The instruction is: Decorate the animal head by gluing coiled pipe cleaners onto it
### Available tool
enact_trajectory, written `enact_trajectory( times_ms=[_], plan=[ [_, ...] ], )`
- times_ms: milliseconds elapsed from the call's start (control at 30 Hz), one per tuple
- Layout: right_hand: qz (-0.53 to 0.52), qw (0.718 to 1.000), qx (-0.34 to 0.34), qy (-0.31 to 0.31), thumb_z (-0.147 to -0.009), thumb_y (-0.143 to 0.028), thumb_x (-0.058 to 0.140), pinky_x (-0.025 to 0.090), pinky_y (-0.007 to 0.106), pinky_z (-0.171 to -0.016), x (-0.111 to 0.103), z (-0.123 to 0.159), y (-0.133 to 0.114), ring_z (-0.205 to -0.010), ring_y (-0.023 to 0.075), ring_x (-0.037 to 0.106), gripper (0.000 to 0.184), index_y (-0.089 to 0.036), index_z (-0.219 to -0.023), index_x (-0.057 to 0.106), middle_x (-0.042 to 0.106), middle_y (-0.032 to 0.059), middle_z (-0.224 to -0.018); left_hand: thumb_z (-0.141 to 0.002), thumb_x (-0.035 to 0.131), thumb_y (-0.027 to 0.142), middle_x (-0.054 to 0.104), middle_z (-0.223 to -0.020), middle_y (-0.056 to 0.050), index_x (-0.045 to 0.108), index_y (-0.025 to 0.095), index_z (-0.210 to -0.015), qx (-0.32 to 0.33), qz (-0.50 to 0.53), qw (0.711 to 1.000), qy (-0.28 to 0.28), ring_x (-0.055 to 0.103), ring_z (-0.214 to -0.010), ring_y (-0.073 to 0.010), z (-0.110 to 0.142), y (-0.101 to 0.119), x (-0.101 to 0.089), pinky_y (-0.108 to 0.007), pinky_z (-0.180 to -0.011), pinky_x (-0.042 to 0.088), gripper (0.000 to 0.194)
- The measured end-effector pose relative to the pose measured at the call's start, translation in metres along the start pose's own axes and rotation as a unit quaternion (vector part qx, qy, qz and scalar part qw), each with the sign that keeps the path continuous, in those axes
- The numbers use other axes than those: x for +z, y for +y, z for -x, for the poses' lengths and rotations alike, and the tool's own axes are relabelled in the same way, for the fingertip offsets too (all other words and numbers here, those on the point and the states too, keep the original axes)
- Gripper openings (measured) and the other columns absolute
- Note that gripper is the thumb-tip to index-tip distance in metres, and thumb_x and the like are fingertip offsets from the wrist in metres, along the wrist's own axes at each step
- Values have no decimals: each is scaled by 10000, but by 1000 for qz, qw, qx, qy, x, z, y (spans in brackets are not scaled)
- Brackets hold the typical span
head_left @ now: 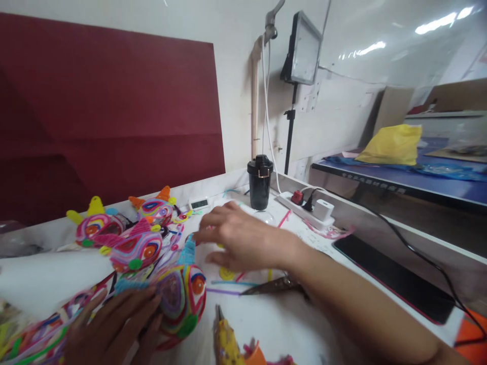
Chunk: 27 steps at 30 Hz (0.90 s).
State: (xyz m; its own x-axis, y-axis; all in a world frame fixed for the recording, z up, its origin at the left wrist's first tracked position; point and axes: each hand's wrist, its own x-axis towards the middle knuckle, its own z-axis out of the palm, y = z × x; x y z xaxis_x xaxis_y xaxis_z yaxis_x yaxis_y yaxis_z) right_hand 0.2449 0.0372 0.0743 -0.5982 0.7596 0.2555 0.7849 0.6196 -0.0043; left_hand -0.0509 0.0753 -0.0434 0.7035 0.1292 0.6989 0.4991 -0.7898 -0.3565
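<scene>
My left hand lies over the body of a colourful fish-like craft figure, fingers curved round it. The figure has coiled coloured strands, an orange eye, a green dot and blue wrapped fins. Beyond it, my right hand hovers above the table, somewhat blurred, its fingers apart and seemingly holding nothing. Its fingertips are near the figure's upper blue fin; whether they touch it I cannot tell. Under the right hand are a yellow disc and thin coloured strips. Scissors lie beneath the right forearm, partly hidden.
Similar figures stand at the left. A yellow spotted glue gun points away in front. Farther back are a small digital display, a black lidded cup and a power strip. A phone lies right, beside a black cable.
</scene>
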Motion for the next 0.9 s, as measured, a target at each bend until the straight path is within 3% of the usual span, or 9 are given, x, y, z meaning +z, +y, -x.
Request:
enact_trajectory(
  times_ms=[100, 233, 333, 467, 600, 667, 833, 900],
  plan=[
    [22, 990, 129, -55, -874, -290, 659, 364, 466, -934, 0, 22, 38, -1117, 308, 554, 397, -191, -1256, 623, 631, 121, -1164, -880, 585, 286, 724, -997, -38, 666, 244, -1024, -42, 5, 999, 11, 644, -944, -226, -8, 7, -3, -420, -1050, 369, 170],
    [8, 974, 198, -109, -731, -268, 778, 424, 509, -909, 24, 42, 83, -1123, 395, 577, 642, -145, -1326, 571, 589, 198, -1253, -912, 543, 276, 722, -973, -42, 656, 237, -1007, -64, 18, 997, 33, 643, -923, -226, -16, 16, -7, -443, -1060, 349, 153],
    [-36, 969, 212, -122, -716, -300, 788, 479, 432, -891, 48, 47, 99, -1100, 346, 610, 786, -171, -1421, 464, 555, 179, -1318, -917, 542, 261, 716, -990, -56, 649, 226, -1032, -71, 15, 997, 35, 641, -941, -233, -19, 20, -9, -446, -1054, 351, 161],
    [-97, 965, 225, -90, -718, -332, 815, 482, 419, -950, 73, 44, 104, -1133, 311, 592, 866, -166, -1453, 388, 492, 182, -1380, -916, 548, 232, 714, -991, -64, 651, 210, -1025, -79, 5, 996, 42, 647, -947, -239, -20, 23, -11, -450, -1044, 358, 152],
    [-160, 955, 248, -27, -906, -358, 654, 495, 492, -925, 87, 43, 105, -1088, 268, 590, 504, -183, -1346, 482, 539, 116, -1308, -910, 561, 203, 721, -984, -52, 639, 220, -1024, -79, 1, 996, 47, 651, -936, -231, -20, 24, -11, -461, -1040, 355, 139],
    [-204, 943, 263, 11, -932, -356, 618, 507, 480, -898, 87, 46, 105, -1048, 249, 596, 412, -182, -1292, 517, 559, 97, -1258, -910, 562, 207, 723, -986, -47, 637, 226, -1022, -81, 2, 996, 48, 653, -941, -226, -19, 24, -10, -458, -1039, 354, 136],
    [-382, 877, 278, 87, -688, -343, 817, 533, 397, -794, 72, 60, 90, -879, 216, 635, 708, -179, -1273, 454, 585, 86, -1140, -917, 557, 227, 734, -976, -35, 640, 235, -997, -90, 3, 995, 53, 662, -934, -210, -18, 24, -9, -440, -1048, 344, 116],
    [-466, 836, 267, 110, -668, -358, 801, 533, 369, -781, 63, 65, 76, -863, 205, 645, 706, -202, -1255, 441, 596, 62, -1103, -918, 552, 230, 736, -978, -28, 638, 241, -996, -92, -1, 994, 51, 662, -934, -205, -18, 25, -9, -434, -1049, 342, 116]
  ],
)
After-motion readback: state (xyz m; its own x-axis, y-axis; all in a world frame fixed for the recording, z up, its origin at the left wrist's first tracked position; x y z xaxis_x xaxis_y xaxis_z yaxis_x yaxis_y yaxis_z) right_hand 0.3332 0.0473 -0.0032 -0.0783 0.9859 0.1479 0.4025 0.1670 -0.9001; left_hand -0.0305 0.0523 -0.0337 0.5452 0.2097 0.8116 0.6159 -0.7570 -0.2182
